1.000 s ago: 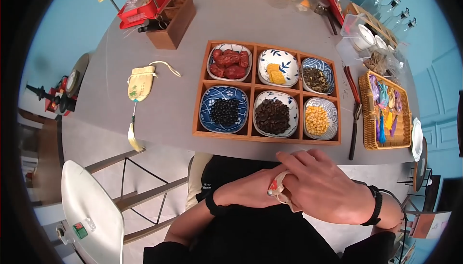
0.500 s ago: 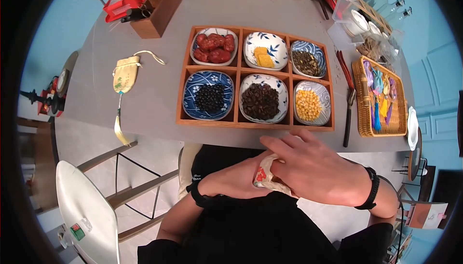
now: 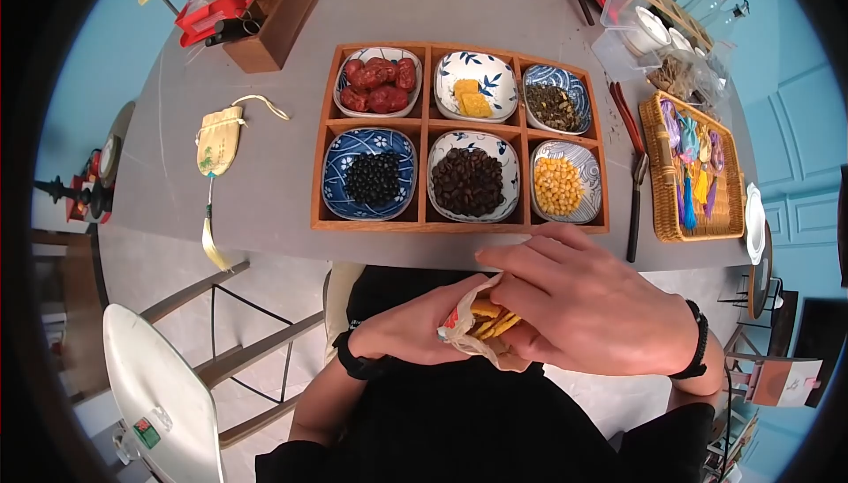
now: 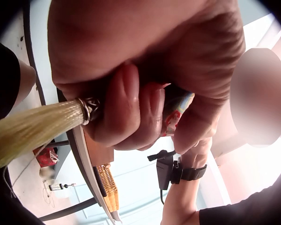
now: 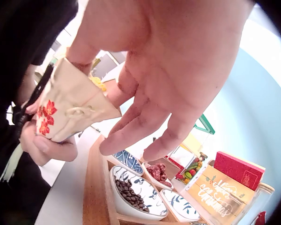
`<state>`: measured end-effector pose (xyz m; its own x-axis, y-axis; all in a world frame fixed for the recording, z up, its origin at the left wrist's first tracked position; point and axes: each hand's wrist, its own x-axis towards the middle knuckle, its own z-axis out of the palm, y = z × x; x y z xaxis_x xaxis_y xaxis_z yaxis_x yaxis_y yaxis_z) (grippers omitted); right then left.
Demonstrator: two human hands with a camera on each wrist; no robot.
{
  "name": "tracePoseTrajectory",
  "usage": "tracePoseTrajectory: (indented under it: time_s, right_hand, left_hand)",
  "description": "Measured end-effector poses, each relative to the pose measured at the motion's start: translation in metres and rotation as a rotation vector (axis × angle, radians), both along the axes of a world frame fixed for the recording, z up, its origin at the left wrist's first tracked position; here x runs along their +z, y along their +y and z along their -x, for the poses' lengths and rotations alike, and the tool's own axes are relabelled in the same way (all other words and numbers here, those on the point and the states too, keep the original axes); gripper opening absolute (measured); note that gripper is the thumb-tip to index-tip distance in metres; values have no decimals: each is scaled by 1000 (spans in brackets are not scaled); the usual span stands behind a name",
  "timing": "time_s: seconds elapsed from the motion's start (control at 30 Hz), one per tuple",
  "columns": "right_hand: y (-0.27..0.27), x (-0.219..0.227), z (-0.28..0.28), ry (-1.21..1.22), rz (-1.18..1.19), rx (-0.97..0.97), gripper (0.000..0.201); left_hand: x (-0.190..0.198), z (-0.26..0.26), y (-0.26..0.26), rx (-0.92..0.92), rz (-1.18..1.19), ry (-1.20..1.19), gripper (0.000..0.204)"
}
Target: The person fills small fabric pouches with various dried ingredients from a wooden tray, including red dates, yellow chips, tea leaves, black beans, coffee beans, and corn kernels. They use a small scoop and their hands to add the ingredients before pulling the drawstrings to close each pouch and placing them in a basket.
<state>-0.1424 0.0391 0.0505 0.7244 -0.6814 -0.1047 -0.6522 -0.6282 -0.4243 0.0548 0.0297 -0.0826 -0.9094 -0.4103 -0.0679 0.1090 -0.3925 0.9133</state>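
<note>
My left hand [image 3: 424, 324] grips a cream cloth pouch [image 5: 68, 101] printed with red flowers. Its fingers [image 4: 122, 110] curl round the lower part, and a pale tassel [image 4: 42, 129] hangs out beside them. The pouch mouth gapes upward, showing yellow slices [image 3: 491, 320] inside. At that mouth is my right hand [image 3: 596, 311], thumb and index finger inside the rim, spread apart with the cloth stretched between them. The other right fingers [image 5: 166, 138] extend loosely past the pouch. Both hands are in front of the body, near the table's front edge.
Beyond the hands sits a divided wooden tray [image 3: 371, 228] with bowls of red dates, yellow slices, dried leaves, black beans, dark beans and corn kernels. Another pouch [image 3: 219, 141] lies left. Tongs [image 3: 637, 187] and a wicker basket [image 3: 729, 218] of tasselled pouches are right.
The pouch mouth has widened between my right thumb and index finger, bringing the yellow slices into sight. My left hand keeps its grip. The head view has shifted, moving the tray leftward and up.
</note>
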Motion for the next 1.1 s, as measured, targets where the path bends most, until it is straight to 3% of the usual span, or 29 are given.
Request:
tracePoseTrajectory:
  time_s: [0.1,0.17,0.27,0.4,0.5,0.6,0.7,0.77,0.87,0.93,1.07,1.1]
  right_hand:
    - [1,-8,-6,7,-32,29,23]
    - [-1,-13,-12,45,-85,53,22]
    - [0,-14,-13,96,-41,52,20]
    - [-1,-13,-14,130,-89,69,21]
    - [-5,-2,-11,73,-112,16,25]
    - [-7,8,-4,42,17,-37,31]
    - [-17,15,5,-253,-121,-136,34]
    - [-25,22,11,-268,-87,-192,33]
    - [-54,30,17,-231,48,-271,31]
    - [-81,18,20,-52,147,-482,31]
    - [-133,-32,30,-64,252,-407,34]
    - [-140,-41,31,-69,258,-403,34]
  left_hand:
    - [3,-3,-2,-30,114,-3,61]
    - [5,-3,-5,-151,321,-96,63]
    - [2,-6,0,-27,238,-107,65]
    - [-4,-7,2,-56,268,-146,66]
    - [-15,-6,5,-33,105,-99,66]
    - [-18,-7,3,5,51,-1,67]
    - [-16,-12,1,26,38,7,67]
    - [-23,-14,-1,4,-6,21,65]
    - [-2,-22,-4,128,177,38,66]
    - [2,-24,-3,157,223,21,63]
    - [-5,-31,0,158,128,-11,60]
    - [-8,-33,1,146,51,76,58]
